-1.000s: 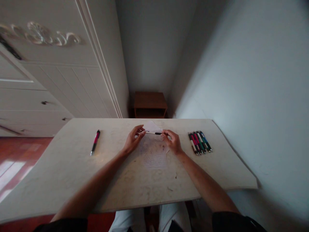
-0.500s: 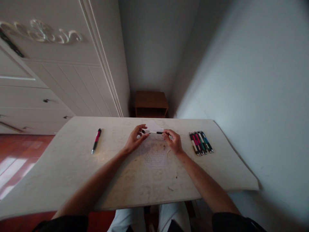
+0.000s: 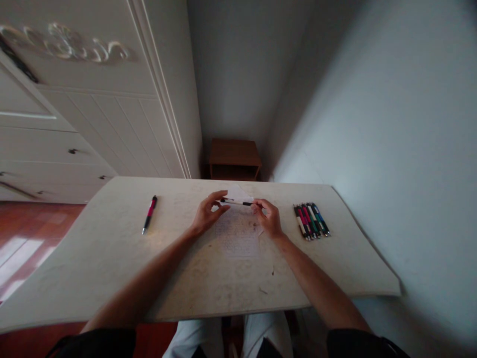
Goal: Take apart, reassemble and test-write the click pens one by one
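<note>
A white pen with black ends (image 3: 238, 202) is held level above a sheet of written paper (image 3: 238, 238). My right hand (image 3: 267, 218) pinches its right end between thumb and fingertips. Around the pen's left end, my left hand (image 3: 209, 214) has its thumb and index finger spread apart; whether its other fingers touch the pen I cannot make out. A pink and black pen (image 3: 149, 215) lies alone on the left of the table. Several pens in pink, white, green and blue (image 3: 311, 221) lie side by side in a row to the right.
The pale table (image 3: 179, 283) has rounded corners and small dark specks. Behind it stands a low brown wooden cabinet (image 3: 235, 151). White cabinetry (image 3: 100, 119) rises at the left, and a grey wall (image 3: 402, 149) borders the right side.
The pen's left end has tilted up slightly, with my left hand's fingers a little more spread around it. The view has shifted slightly; the other pens lie as before.
</note>
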{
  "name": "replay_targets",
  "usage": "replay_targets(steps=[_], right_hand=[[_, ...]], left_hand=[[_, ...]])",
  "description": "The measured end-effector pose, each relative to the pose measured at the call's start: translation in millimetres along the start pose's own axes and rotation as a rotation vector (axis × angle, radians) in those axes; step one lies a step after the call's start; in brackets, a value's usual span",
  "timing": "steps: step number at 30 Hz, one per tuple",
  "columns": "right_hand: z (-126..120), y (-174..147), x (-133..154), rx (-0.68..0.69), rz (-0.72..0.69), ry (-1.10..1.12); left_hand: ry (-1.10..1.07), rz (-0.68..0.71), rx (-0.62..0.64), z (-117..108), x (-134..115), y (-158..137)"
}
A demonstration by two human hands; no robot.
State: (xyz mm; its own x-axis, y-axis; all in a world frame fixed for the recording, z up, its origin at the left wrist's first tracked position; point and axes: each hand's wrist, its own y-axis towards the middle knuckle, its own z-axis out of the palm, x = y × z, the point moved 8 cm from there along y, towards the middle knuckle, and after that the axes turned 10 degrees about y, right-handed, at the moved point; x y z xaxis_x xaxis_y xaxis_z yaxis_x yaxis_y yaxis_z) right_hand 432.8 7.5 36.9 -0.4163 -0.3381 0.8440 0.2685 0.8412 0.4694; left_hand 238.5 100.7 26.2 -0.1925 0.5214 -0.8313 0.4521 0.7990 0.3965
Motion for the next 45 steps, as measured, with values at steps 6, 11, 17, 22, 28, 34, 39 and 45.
replay_targets(steps=[6,11,17,22,28,34,39,45], right_hand=[[-1.0,0.2,3.8,-0.006,-0.016,-0.001],[-0.8,-0.6,5.0,0.001,-0.029,0.002],[-3.7,0.5,-1.5,-0.020,-0.008,0.008],[-4.5,0.1,-2.9,-0.029,-0.012,0.030],[-3.7,0.8,-0.1,-0.017,-0.020,0.023],[-5.0,0.6,-5.0,-0.048,-0.026,0.023],[-2.7,-0.2,-1.7,-0.031,-0.050,0.010],[-1.6,0.2,2.0,-0.015,-0.060,-0.011]], left_hand=[[0.013,-0.108,0.063,2.7,6.4,-2.6],[0.022,-0.102,0.114,6.8,8.1,-1.4],[0.068,0.065,0.052,1.9,-7.4,-1.5],[0.114,-0.011,-0.008,-2.3,-7.7,-2.6],[0.091,-0.065,0.031,1.2,0.0,0.4],[0.113,0.104,-0.030,-1.6,-8.2,-2.3],[0.098,0.004,-0.028,-1.8,-5.5,-2.6],[0.135,0.000,0.001,-0.5,-2.2,-0.5]])
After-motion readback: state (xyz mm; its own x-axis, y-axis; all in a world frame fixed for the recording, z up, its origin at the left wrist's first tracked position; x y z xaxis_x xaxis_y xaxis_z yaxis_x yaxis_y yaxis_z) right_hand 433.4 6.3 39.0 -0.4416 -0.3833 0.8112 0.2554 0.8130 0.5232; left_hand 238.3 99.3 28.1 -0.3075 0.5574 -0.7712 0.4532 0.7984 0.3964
